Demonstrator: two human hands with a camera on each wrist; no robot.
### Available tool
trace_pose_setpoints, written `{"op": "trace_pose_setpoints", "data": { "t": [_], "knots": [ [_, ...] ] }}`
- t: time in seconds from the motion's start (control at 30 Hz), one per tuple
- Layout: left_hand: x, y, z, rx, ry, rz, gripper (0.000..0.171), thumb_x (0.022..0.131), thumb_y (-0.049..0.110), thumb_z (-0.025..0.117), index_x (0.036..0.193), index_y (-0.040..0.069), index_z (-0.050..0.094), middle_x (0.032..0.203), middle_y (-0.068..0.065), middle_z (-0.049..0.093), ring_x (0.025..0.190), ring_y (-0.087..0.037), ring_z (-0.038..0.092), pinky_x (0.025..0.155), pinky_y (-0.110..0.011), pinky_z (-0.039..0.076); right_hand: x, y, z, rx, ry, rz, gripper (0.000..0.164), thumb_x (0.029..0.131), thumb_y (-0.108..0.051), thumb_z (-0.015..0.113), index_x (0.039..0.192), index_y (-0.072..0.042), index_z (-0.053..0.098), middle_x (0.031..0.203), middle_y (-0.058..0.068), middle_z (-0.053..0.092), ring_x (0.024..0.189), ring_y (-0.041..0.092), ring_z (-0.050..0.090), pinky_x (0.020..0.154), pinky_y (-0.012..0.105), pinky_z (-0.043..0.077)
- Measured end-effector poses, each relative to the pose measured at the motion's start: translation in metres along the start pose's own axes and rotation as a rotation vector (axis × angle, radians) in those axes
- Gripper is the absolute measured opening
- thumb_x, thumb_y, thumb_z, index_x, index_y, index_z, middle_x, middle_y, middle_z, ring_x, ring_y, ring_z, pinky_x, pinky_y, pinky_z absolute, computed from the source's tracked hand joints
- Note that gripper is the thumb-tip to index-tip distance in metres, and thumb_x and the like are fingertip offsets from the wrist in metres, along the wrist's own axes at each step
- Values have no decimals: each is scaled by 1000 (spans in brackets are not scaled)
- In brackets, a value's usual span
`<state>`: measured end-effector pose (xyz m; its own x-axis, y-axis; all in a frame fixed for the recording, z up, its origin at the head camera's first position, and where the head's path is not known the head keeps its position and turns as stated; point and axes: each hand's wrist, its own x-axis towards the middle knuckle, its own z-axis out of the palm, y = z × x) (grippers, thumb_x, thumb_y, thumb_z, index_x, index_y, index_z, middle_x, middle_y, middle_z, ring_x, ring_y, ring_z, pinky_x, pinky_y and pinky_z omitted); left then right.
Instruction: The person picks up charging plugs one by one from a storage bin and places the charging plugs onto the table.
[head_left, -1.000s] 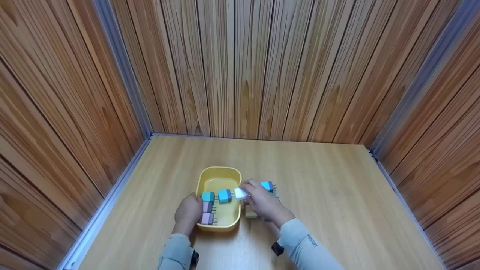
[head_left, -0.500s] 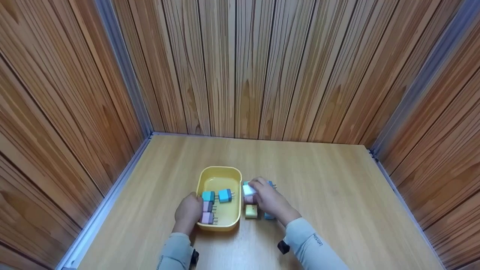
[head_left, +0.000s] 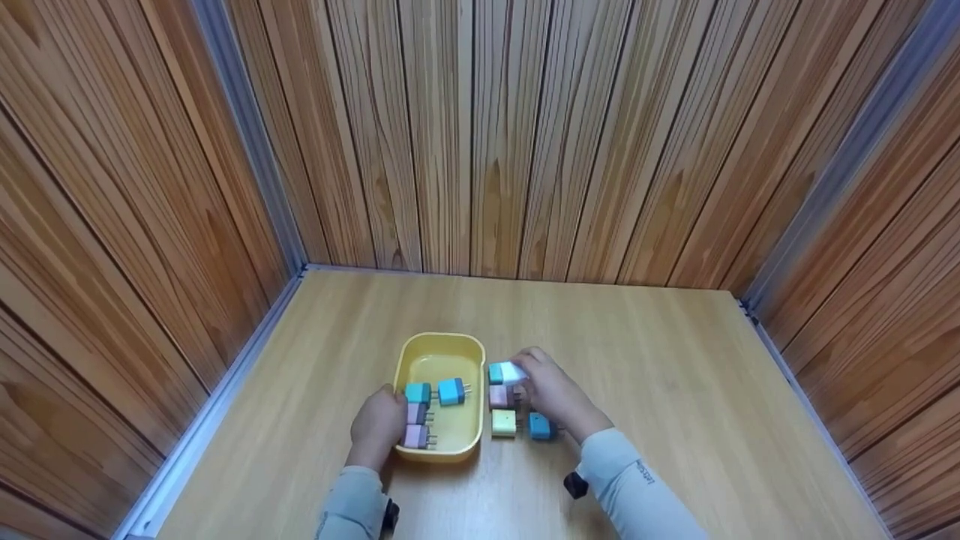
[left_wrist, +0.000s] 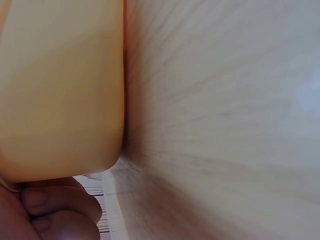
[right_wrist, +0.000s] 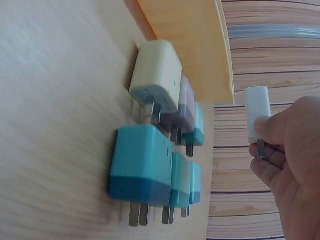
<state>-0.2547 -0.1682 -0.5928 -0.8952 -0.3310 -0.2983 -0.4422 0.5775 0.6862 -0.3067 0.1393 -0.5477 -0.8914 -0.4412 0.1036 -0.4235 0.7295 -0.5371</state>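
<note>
My right hand (head_left: 559,394) pinches a white plug-in charger (right_wrist: 257,107) between thumb and fingers, its metal prongs pointing back toward the palm. In the head view it overlaps a teal charger (head_left: 495,373) just right of the yellow bin (head_left: 440,337). The left hand (head_left: 377,421) grips the bin's left wall, with curled fingers (left_wrist: 67,200) against it in the left wrist view. Inside the bin lie a blue charger (head_left: 451,391), a teal charger (head_left: 417,394) and two pink-purple chargers (head_left: 415,436), prongs facing right.
Several chargers stand in two rows on the wooden table (head_left: 637,352) right of the bin: a pale yellow one (head_left: 504,424), a pink-purple one (head_left: 501,397) and a blue one (right_wrist: 140,160) among them. Wood-panelled walls (head_left: 495,135) enclose the back and both sides.
My right hand has drawn the white charger from over the bin's right side to the right, above the chargers on the table. The left hand and bin have stayed put.
</note>
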Motion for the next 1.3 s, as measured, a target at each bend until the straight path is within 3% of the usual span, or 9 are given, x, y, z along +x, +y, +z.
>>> {"op": "trace_pose_setpoints", "data": {
  "t": [0.27, 0.47, 0.57, 0.87, 1.07, 1.3],
  "knots": [
    [1, 1, 1, -3, 8, 0, 38, 109, 33, 40, 127, 6, 58, 99, -8, 62, 88, -24, 60, 80, -40, 49, 1, 11, -7, 3, 3, 76, 35, 104, -10, 58, 139, -18, 58, 138, -4, 53, 133, 19, 54, 109, 42, 46],
    [0, 0, 0, 79, 43, 77, 45, 108, 29, 39, 137, -1, 56, 115, -15, 68, 97, -27, 64, 88, -50, 51, 0, 18, -9, 152, 1, 183, 33, 105, -11, 57, 136, -23, 58, 136, -9, 52, 133, 18, 53, 111, 47, 44],
    [-1, 1, -1, 79, 41, 69, 48, 108, 29, 39, 142, -2, 53, 121, -16, 67, 102, -27, 64, 92, -51, 50, 0, 21, -11, 175, 4, 218, 34, 106, -13, 56, 138, -24, 58, 137, -11, 51, 136, 18, 50, 112, 49, 42],
    [1, 0, 0, 72, 43, 54, 43, 108, 30, 40, 133, 1, 59, 104, -10, 67, 90, -25, 63, 82, -46, 51, -1, 38, -14, 96, 39, 206, 38, 105, -13, 56, 142, -20, 55, 145, -5, 50, 142, 22, 46, 115, 50, 38],
    [1, 0, 1, 59, 36, 48, 38, 108, 31, 41, 125, 3, 61, 95, -8, 64, 83, -23, 60, 76, -41, 49, -4, 54, -14, 160, 35, 243, 40, 106, -15, 55, 145, -21, 53, 148, -6, 47, 146, 24, 41, 116, 54, 35],
    [0, 0, 0, 56, 41, 58, 34, 107, 30, 40, 118, 5, 62, 91, -7, 63, 80, -23, 59, 73, -40, 47, -3, 68, -13, 79, 50, 230, 42, 103, -4, 56, 144, -10, 53, 143, 4, 52, 140, 29, 47, 114, 52, 39]
  ]
}}
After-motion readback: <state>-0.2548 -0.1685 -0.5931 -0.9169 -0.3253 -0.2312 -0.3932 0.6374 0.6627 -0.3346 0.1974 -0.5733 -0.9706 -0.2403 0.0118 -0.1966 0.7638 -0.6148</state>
